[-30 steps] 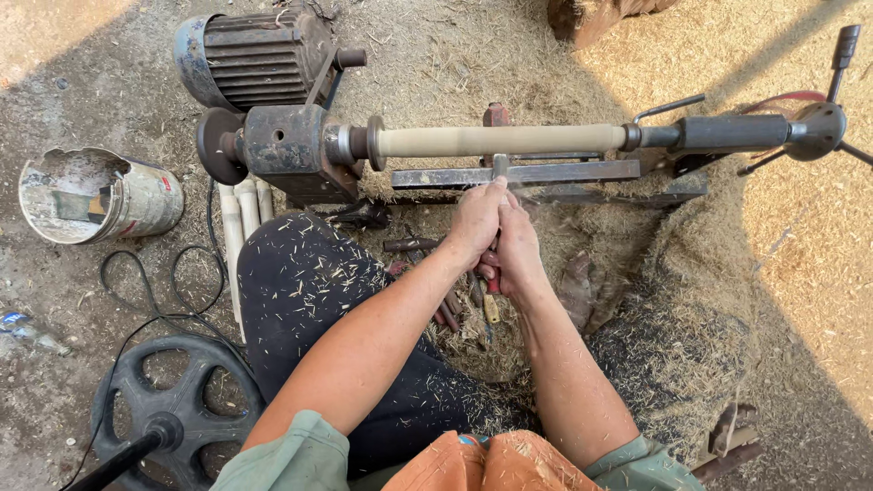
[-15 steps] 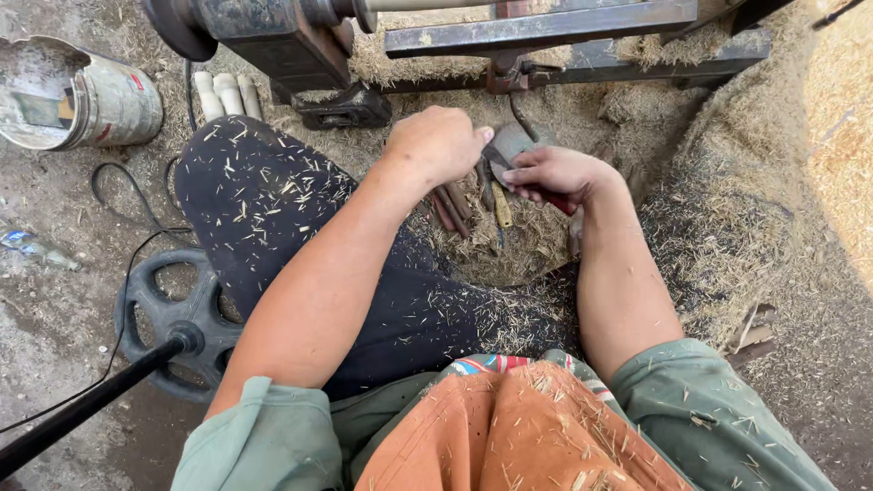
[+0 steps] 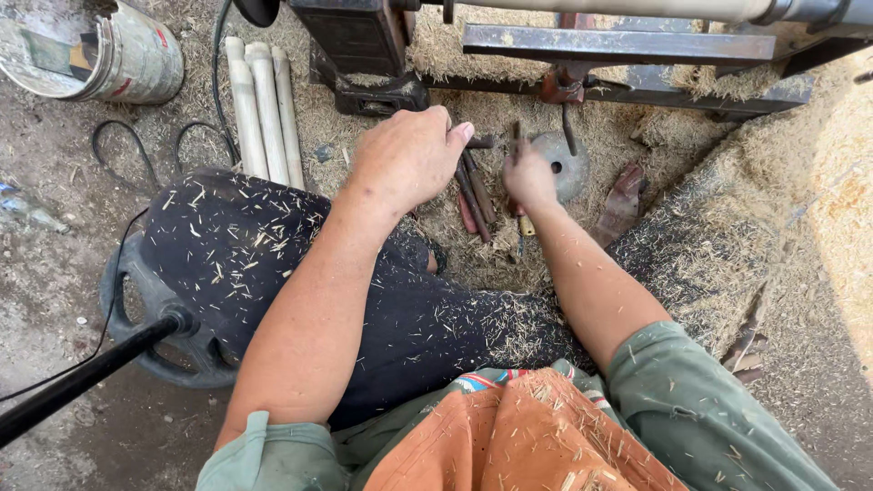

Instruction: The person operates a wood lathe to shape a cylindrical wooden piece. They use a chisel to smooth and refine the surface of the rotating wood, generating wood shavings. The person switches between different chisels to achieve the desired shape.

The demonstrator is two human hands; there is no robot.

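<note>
From the head camera, the left hand (image 3: 406,156) hovers loosely curled, palm down, over a cluster of dark wooden-handled turning chisels (image 3: 475,195) lying on the sawdust-covered ground (image 3: 509,259); its fingertips touch or nearly touch the top of the handles, and I cannot tell whether it grips one. The right hand (image 3: 529,177) is closed around a slim dark tool handle (image 3: 515,138) that stands upright, just beside a round grey metal disc with a centre hole (image 3: 562,165). A rusty curved metal piece (image 3: 622,202) lies near the disc. Above the hands runs the steel lathe bed (image 3: 618,44), carrying a pale wooden spindle (image 3: 637,8). Three pale turned wooden rods (image 3: 259,109) lie side by side beside the person's shaving-flecked dark trouser leg (image 3: 264,250). A dented metal bucket (image 3: 109,56) lies tipped at upper left.
</note>
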